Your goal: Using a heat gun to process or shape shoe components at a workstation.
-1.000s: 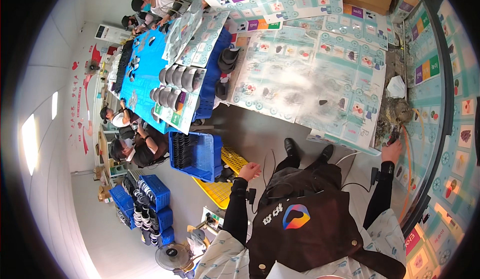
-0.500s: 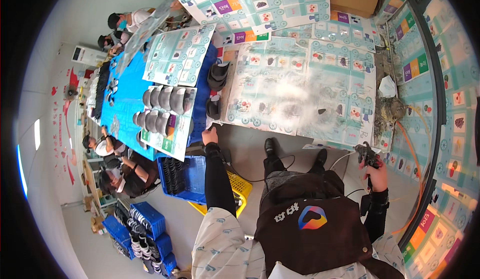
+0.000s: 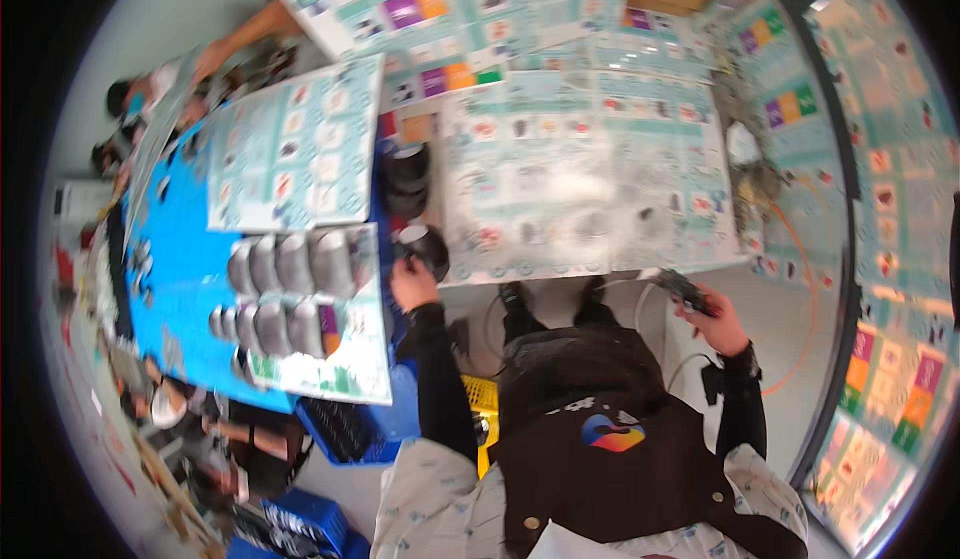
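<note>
My left hand (image 3: 412, 283) is at the left edge of the work table, fingers closed on the near side of a dark curved cup-shaped piece (image 3: 430, 249). Just beyond it, more pieces of that shape form a dark stack (image 3: 405, 181). In my right hand (image 3: 722, 327), off the table's near right corner, is a dark spray gun (image 3: 684, 292), its nozzle end pointing up and left. A patterned sheet (image 3: 520, 194) with whitish smears and a few dark spots covers the work table in front of me.
At left, a white patterned board (image 3: 375, 369) bears two rows of curved grey pieces (image 3: 290, 264) beside a blue table surface (image 3: 180, 289). Below stand a blue crate (image 3: 395, 424) and a yellow basket (image 3: 482, 396). An orange hose (image 3: 806, 309) hangs at right. Other people are at far left.
My left hand has moved from the table's corner onto the cup-shaped piece. The spray gun has swung to point more leftward. The whole view has shifted, with some blur.
</note>
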Motion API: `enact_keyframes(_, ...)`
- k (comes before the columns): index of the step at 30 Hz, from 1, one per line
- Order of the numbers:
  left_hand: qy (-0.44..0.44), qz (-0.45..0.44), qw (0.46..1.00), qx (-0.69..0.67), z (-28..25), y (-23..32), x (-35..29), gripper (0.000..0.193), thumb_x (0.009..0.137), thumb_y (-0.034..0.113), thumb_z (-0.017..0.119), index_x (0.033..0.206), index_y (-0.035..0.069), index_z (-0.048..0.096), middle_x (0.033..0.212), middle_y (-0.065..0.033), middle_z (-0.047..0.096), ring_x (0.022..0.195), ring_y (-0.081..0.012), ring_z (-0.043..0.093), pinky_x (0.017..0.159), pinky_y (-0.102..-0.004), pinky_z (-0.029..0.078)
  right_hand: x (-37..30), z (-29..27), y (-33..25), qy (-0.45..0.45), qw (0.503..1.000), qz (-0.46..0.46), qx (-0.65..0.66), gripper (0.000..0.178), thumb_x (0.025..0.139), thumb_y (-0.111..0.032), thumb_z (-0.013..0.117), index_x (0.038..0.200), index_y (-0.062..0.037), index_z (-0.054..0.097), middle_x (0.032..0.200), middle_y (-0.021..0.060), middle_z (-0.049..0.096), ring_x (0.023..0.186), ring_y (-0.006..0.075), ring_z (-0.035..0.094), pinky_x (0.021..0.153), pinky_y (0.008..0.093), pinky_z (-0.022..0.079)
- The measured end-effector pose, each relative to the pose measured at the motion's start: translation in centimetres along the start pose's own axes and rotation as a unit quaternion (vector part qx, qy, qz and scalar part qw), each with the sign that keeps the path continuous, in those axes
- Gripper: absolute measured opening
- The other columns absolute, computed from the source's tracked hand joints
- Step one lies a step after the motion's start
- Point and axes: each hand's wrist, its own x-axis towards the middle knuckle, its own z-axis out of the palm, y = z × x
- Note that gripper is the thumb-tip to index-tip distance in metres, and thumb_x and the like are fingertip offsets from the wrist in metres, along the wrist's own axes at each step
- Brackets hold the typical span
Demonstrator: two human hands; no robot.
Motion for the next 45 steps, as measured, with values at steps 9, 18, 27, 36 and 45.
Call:
enact_keyframes(9,-0.214,0.169,0.953,-0.13,8.2,15.2,-8.6,0.026,0.097,0.023,0.057,0.103,0.0,0.068,0.093,-0.023,0.068,0.089,-0.0434,0.063,0.079,-0.051,0.051,6.9,5.1,-4.7,-0.001,0.987,-0.025,-0.16,0.032,0.086,-0.022,0.073,0.11,-0.003,0.065,0.071,0.0108,0.06,0.064,0.0212,0.057,0.062,0.0364,0.047)
enact_keyframes(18,-0.326,0.157,0.931,-0.05,12.9,17.7,-10.0,0.043,0.095,0.026,0.062,0.129,-0.001,0.061,0.107,-0.0216,0.07,0.093,-0.038,0.068,0.083,-0.047,0.054,15.6,6.3,-4.0,-0.025,0.964,-0.123,-0.233,0.022,0.081,-0.018,0.058,0.092,0.0002,0.063,0.083,0.028,0.063,0.086,0.0484,0.06,0.074,0.0532,0.047)
enact_keyframes(27,-0.361,0.086,0.916,-0.153,12.8,17.9,-8.2,0.038,0.097,0.027,0.062,0.124,0.0,0.066,0.104,-0.018,0.074,0.088,-0.0278,0.073,0.079,-0.0383,0.057,18.7,7.0,-3.8,-0.025,0.969,-0.095,-0.227,0.021,0.081,-0.017,0.057,0.092,-0.0004,0.065,0.085,0.0274,0.064,0.088,0.049,0.06,0.076,0.0536,0.047)
enact_keyframes(36,-0.398,0.093,0.898,-0.164,12.7,18.4,-7.2,0.035,0.097,0.029,0.063,0.114,-0.001,0.068,0.1,-0.0164,0.075,0.087,-0.0283,0.073,0.077,-0.0383,0.056,18.3,6.9,-3.8,-0.007,0.965,-0.096,-0.242,0.018,0.081,-0.017,0.057,0.092,-0.0038,0.064,0.085,0.0262,0.065,0.088,0.0485,0.061,0.076,0.0543,0.048)
enact_keyframes(45,-0.4,0.098,0.896,-0.168,12.0,19.4,-6.8,0.035,0.095,0.032,0.067,0.107,-0.001,0.068,0.095,-0.0155,0.074,0.083,-0.0283,0.073,0.073,-0.0391,0.056,17.1,7.4,-2.9,0.049,0.965,-0.083,-0.245,0.02,0.079,-0.018,0.058,0.091,-0.0038,0.065,0.085,0.0261,0.065,0.086,0.0477,0.061,0.075,0.0548,0.048)
